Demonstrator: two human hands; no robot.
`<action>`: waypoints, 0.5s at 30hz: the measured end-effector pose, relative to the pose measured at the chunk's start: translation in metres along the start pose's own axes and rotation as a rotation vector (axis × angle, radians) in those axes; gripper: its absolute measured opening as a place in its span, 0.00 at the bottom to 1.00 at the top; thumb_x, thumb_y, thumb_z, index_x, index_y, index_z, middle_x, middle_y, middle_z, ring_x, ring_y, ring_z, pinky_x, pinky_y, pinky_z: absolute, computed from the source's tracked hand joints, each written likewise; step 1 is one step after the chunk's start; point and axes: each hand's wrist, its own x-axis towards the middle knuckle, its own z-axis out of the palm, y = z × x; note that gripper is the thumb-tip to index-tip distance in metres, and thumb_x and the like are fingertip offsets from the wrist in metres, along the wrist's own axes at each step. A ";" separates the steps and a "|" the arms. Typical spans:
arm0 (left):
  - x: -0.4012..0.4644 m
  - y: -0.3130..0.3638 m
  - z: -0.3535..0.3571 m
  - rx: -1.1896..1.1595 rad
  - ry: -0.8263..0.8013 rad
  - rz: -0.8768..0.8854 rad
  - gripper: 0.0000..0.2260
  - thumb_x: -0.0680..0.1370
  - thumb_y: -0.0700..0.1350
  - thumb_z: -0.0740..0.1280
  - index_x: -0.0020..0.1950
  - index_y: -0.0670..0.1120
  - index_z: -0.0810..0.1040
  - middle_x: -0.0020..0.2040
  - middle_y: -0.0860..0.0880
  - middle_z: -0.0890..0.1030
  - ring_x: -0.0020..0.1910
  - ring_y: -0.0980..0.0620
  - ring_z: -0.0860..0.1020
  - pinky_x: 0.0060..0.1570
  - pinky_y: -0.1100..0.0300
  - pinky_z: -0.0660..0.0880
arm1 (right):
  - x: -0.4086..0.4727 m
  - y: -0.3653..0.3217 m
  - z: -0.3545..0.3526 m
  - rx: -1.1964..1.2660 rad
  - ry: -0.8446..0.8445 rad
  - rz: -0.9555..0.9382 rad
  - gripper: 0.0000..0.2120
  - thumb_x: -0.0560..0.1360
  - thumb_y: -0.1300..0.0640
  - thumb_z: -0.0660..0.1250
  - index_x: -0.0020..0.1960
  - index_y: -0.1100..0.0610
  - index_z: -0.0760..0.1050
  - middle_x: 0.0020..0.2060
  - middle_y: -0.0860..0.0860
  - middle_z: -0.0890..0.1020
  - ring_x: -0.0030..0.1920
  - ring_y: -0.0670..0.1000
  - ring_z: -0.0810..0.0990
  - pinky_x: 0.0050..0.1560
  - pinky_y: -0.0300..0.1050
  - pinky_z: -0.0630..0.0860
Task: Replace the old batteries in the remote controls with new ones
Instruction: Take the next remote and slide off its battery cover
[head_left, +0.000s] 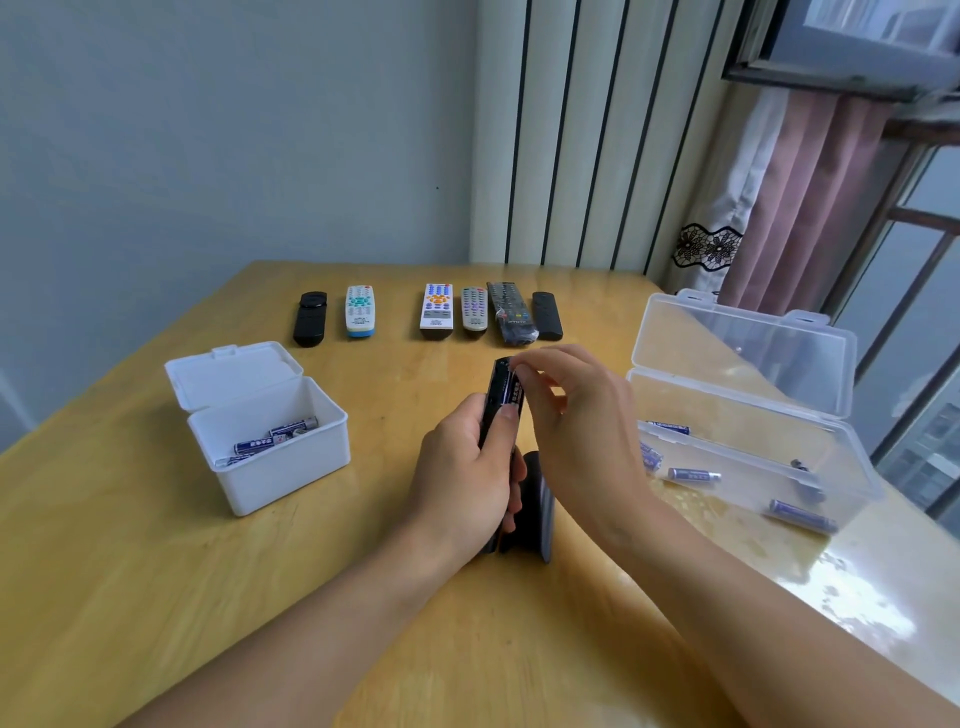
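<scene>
My left hand (470, 467) is wrapped around a black remote (497, 400) above the table (156, 597), while my right hand (576, 415) fingertips pinch a battery (514, 392) in its open bay.

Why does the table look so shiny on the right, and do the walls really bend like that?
In the head view, daylight from the window glares off the table at lower right, washing out the wood grain. The wide-angle lens bows the striped wall panel and window frame. The right hand over the black remote looks slightly blurred.
</scene>
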 end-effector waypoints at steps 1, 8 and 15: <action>0.000 0.001 0.001 0.001 0.014 0.011 0.12 0.85 0.49 0.58 0.46 0.45 0.73 0.31 0.45 0.75 0.25 0.47 0.73 0.25 0.55 0.73 | -0.001 -0.002 0.001 -0.026 0.024 -0.052 0.08 0.80 0.64 0.66 0.49 0.58 0.84 0.46 0.50 0.82 0.43 0.46 0.80 0.43 0.44 0.77; -0.002 0.005 0.002 0.023 0.124 0.065 0.15 0.85 0.49 0.58 0.43 0.43 0.73 0.28 0.46 0.76 0.23 0.46 0.76 0.23 0.56 0.75 | 0.003 -0.004 0.008 -0.019 0.109 -0.108 0.07 0.80 0.66 0.67 0.51 0.60 0.84 0.48 0.50 0.83 0.44 0.46 0.80 0.44 0.42 0.79; 0.001 0.000 0.002 0.078 0.117 0.058 0.14 0.85 0.49 0.58 0.45 0.43 0.73 0.31 0.43 0.77 0.24 0.47 0.77 0.25 0.56 0.75 | 0.006 -0.002 0.013 0.029 0.076 -0.020 0.05 0.80 0.62 0.68 0.50 0.57 0.83 0.47 0.46 0.82 0.44 0.45 0.80 0.45 0.45 0.79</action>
